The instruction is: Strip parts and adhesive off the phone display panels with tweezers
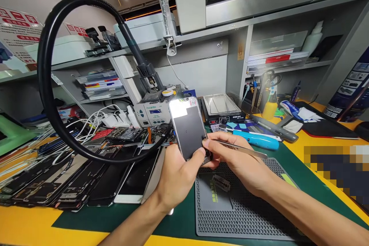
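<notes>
My left hand [181,177] is closed around the lower left of a phone screen [188,134], its thumb pressed near the bottom edge. The screen is held up and tilted, a dark panel with a bright glare and a small label at its top. At its lower right corner is my right hand [230,152], closed with metal tweezers [248,150] lying along the fingers, the tail pointing right. The tweezers' tips are hidden or too small to tell. Beneath the hands lies a grey perforated mat [245,215] with a razor blade [221,183] on it.
Several phones and phone parts [83,180] lie in a row at left. A thick black hose [43,65] loops over them from a hot air station [154,113]. Behind stands a heating plate [220,103]. At right are a blue-handled tool [259,140] and a yellow bottle [269,109].
</notes>
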`<action>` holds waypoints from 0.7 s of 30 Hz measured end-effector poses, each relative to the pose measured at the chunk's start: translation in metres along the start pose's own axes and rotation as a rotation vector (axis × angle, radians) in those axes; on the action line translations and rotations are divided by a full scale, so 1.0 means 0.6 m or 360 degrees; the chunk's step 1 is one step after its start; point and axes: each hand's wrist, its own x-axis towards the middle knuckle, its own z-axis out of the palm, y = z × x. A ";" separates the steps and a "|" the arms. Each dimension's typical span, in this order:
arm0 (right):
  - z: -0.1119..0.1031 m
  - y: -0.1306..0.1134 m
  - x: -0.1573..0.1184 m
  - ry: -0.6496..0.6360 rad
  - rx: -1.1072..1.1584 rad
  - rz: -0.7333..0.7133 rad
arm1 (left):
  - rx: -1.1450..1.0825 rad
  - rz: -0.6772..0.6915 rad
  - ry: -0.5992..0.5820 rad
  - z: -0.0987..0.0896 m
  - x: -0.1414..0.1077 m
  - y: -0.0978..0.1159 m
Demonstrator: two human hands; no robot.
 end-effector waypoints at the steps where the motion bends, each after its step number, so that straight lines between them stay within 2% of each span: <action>1: 0.000 0.001 0.000 -0.0006 0.0003 0.0002 | 0.0021 0.0016 0.0007 0.000 0.000 0.000; 6: -0.006 0.011 0.005 -0.0046 -0.0005 0.0029 | -0.0031 0.0009 0.0063 0.002 0.002 -0.010; 11: -0.011 0.013 0.006 -0.0100 -0.0035 0.0008 | -0.0445 -0.0294 0.0189 0.002 0.008 -0.015; 21: -0.008 0.005 0.000 -0.0117 -0.0234 -0.0119 | -0.0526 -0.0454 0.0192 -0.010 0.019 -0.025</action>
